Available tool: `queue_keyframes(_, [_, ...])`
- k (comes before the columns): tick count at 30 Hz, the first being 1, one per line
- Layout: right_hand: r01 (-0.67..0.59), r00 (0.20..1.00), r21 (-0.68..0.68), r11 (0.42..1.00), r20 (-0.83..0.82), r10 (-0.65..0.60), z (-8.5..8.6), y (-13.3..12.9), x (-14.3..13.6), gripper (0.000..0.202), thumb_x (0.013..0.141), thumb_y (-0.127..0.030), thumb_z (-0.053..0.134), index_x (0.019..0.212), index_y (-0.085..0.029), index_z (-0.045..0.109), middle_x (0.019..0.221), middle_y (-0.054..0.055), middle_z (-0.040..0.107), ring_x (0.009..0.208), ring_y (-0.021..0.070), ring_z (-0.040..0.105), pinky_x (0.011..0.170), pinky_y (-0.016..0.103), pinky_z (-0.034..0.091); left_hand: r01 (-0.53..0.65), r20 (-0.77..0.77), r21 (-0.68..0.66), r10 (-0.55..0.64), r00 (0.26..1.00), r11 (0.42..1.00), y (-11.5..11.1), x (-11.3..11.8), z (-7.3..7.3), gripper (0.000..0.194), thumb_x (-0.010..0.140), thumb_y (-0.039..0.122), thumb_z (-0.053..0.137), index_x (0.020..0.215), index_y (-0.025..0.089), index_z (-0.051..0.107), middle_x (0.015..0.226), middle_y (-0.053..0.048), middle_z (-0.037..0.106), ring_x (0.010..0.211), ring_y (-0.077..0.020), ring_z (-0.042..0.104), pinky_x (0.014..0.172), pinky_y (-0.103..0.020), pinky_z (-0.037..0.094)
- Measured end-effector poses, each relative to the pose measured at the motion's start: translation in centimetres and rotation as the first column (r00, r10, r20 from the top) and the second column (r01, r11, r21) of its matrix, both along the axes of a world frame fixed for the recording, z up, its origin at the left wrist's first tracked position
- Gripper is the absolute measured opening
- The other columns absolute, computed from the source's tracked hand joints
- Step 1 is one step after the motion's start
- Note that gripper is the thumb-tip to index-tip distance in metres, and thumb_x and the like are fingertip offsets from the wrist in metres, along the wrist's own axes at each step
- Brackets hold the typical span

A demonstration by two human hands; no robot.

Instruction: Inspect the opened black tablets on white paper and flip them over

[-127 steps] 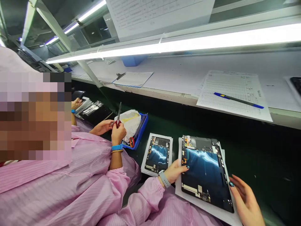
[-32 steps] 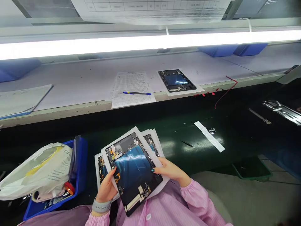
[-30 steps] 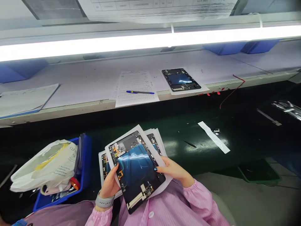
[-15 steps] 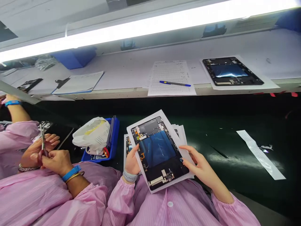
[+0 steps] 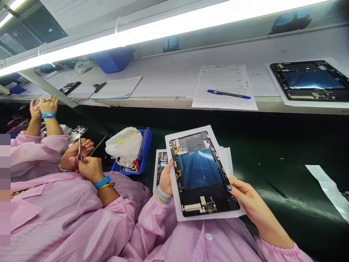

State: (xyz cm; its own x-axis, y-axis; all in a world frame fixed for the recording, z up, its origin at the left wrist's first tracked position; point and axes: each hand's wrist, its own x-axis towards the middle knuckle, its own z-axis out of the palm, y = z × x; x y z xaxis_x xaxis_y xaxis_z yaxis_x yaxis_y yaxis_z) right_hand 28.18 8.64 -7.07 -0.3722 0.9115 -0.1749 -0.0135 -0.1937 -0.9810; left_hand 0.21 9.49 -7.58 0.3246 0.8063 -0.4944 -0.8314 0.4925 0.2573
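Note:
An opened tablet (image 5: 201,171) rests on a white sheet (image 5: 174,203), tilted toward me above my lap. Its blue battery, orange flex cables and a small circuit board near the lower edge show. My left hand (image 5: 165,179) grips the left edge of tablet and sheet, the thumb on top and the fingers hidden underneath. On the right edge my right hand (image 5: 245,194) closes, its thumb over the tablet's rim. Behind lies another tablet (image 5: 161,160), partly covered, with white sheets under it.
A blue bin (image 5: 148,145) with a white plastic bag (image 5: 125,147) stands to the left. Beside me a co-worker's hands hold scissors (image 5: 79,154). On the shelf lie a printed form (image 5: 225,82), a pen (image 5: 228,94) and another opened tablet (image 5: 311,80). A white strip (image 5: 327,187) lies right.
My view has swung left, so everything sits further right in the picture. Both hands still hold the tablet and sheet, which are turned slightly more upright.

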Motion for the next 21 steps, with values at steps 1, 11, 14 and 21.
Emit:
queue_keyframes(1, [0.004, 1.0, -0.011, 1.0, -0.012, -0.005, 0.03, -0.02, -0.13, 0.024, 0.091, -0.047, 0.07, 0.086, -0.025, 0.078, 0.091, 0.004, 0.064, 0.086, 0.0225, 0.058, 0.086, 0.033, 0.048, -0.011, -0.004, -0.007, 0.011, 1.0, 1.0, 0.0, 0.04, 0.09, 0.06, 0.104, 0.043, 0.027, 0.097, 0.011, 0.077, 0.082, -0.013, 0.078, 0.091, -0.0266, 0.076, 0.093, -0.043, 0.057])
queue_keyframes(11, [-0.02, 1.0, -0.047, 0.999, -0.004, 0.02, 0.1, 0.04, 0.26, 0.019, 0.092, -0.046, 0.071, 0.095, -0.03, 0.081, 0.097, 0.003, 0.07, 0.089, 0.0228, 0.062, 0.084, 0.03, 0.048, 0.059, 0.072, 0.05, -0.062, 0.995, 0.997, 0.36, -0.04, 0.86, 0.057, 0.104, 0.046, 0.032, 0.104, 0.011, 0.076, 0.086, -0.014, 0.078, 0.097, -0.0289, 0.075, 0.096, -0.044, 0.056])
queue_keyframes(14, [-0.026, 1.0, -0.06, 0.998, -0.001, 0.026, 0.15, -0.01, 0.28, 0.02, 0.092, -0.046, 0.07, 0.096, -0.03, 0.081, 0.099, 0.003, 0.071, 0.091, 0.0238, 0.063, 0.084, 0.031, 0.048, 0.078, 0.081, 0.086, -0.085, 0.993, 0.993, 0.39, -0.11, 0.45, 0.057, 0.104, 0.049, 0.033, 0.113, 0.01, 0.074, 0.097, -0.016, 0.078, 0.104, -0.0306, 0.073, 0.101, -0.046, 0.053])
queue_keyframes(21, [-0.04, 0.999, -0.045, 0.998, 0.034, 0.042, 0.5, 0.27, 0.14, 0.023, 0.089, -0.049, 0.072, 0.095, -0.029, 0.082, 0.1, 0.006, 0.071, 0.099, 0.0275, 0.061, 0.094, 0.036, 0.046, 0.101, 0.065, 0.075, -0.106, 0.992, 0.992, 0.4, -0.11, 0.56, 0.055, 0.102, 0.051, 0.038, 0.116, 0.011, 0.072, 0.104, -0.017, 0.077, 0.102, -0.0309, 0.074, 0.1, -0.047, 0.052])
